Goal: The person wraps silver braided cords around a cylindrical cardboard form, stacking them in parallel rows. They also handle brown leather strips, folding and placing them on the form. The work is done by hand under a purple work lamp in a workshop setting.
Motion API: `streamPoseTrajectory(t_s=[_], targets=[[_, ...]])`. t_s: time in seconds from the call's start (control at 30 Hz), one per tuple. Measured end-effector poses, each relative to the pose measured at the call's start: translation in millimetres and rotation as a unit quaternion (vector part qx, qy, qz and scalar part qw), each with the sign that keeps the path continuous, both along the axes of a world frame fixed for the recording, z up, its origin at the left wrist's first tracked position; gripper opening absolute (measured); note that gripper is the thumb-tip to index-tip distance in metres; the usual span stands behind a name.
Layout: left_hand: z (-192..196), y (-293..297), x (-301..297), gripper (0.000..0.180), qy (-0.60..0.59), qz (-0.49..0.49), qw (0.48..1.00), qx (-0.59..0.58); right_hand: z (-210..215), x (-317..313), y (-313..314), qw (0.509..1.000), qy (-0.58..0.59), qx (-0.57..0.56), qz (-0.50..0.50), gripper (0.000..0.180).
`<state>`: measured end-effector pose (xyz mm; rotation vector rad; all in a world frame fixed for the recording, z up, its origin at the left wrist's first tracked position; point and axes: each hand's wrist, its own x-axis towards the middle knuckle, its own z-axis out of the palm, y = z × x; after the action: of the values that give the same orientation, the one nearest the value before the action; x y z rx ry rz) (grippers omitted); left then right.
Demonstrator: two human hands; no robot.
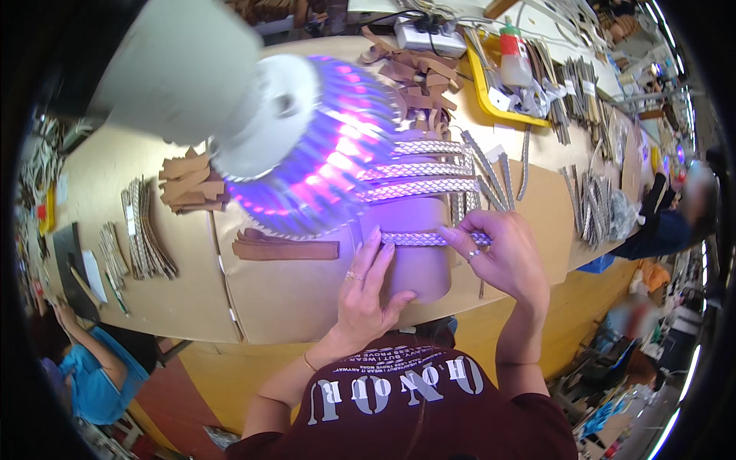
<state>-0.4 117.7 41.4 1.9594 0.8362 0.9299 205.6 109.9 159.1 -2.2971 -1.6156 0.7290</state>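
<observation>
A silvery braided strap [414, 239] lies across a brown, rounded form [422, 280] in front of me. My left hand [366, 287] rests against the form's left side, fingers stretched out and thumb apart. Its fingertips touch the strap's left end. At the other end, my right hand [502, 249] is closed, pinching the strap between thumb and fingers. Just beyond, several similar braided straps [418, 169] run side by side over the form, their right ends hanging down. Part of their left side is hidden by the lamp.
A large lamp [314, 146] glowing purple hangs close over the table [284, 299]. Flat brown strips [285, 247] lie left of the form, with more brown pieces [190, 182] farther left. Braided bundles [594, 203] lie at right. A yellow tray [491, 100] holds a bottle [515, 57]. Another person [100, 376] sits at left.
</observation>
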Motion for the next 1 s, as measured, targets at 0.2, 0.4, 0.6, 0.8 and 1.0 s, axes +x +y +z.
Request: streamPoseTrajectory(t_s=[0.2,0.4,0.6,0.8,1.0], targets=[[8.3,3.1,-1.5,0.068,0.071,-0.015,0.996,0.044,-13.8,8.7,-5.4,0.998,0.065,-0.006,-0.021,0.043],[18.4,10.3,-3.3,0.070,0.169,-0.051,0.977,0.123,-38.2,18.0,-19.3,0.983,0.154,0.012,-0.103,0.040],[34.6,13.3,-1.6,0.066,0.282,-0.103,0.942,0.147,-52.2,27.9,-22.6,0.962,0.237,0.042,-0.132,0.055],[57.2,19.3,3.1,0.069,0.382,-0.151,0.899,0.148,-49.4,27.1,-19.9,0.973,0.198,0.029,-0.113,0.054],[73.0,19.7,10.7,0.072,0.417,-0.163,0.884,0.133,-31.9,32.3,-25.2,0.958,0.262,0.071,-0.094,0.028]])
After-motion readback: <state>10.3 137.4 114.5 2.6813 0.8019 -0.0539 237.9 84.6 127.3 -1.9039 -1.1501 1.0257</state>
